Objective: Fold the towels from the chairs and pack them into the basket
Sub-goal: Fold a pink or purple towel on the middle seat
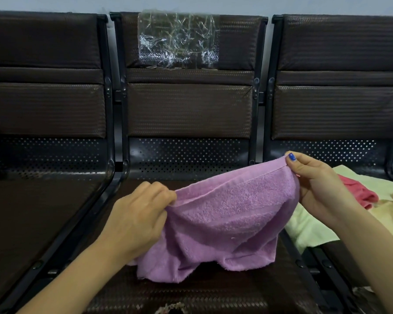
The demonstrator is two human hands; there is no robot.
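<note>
A pink-purple towel [227,218] hangs over the middle chair seat [191,293], its lower part bunched on the seat. My left hand [136,214] pinches its upper left corner. My right hand [313,184] pinches the upper right corner, held a little higher. The top hem stretches between the two hands. A red towel [359,191] and pale yellow-green towels [309,232] lie in a heap on the right chair seat. No basket is in view.
Three dark brown chairs stand in a row against a pale wall, joined by black metal frames. Crinkled clear plastic [178,39] is stuck on the middle backrest. The left chair seat [32,218] is bare.
</note>
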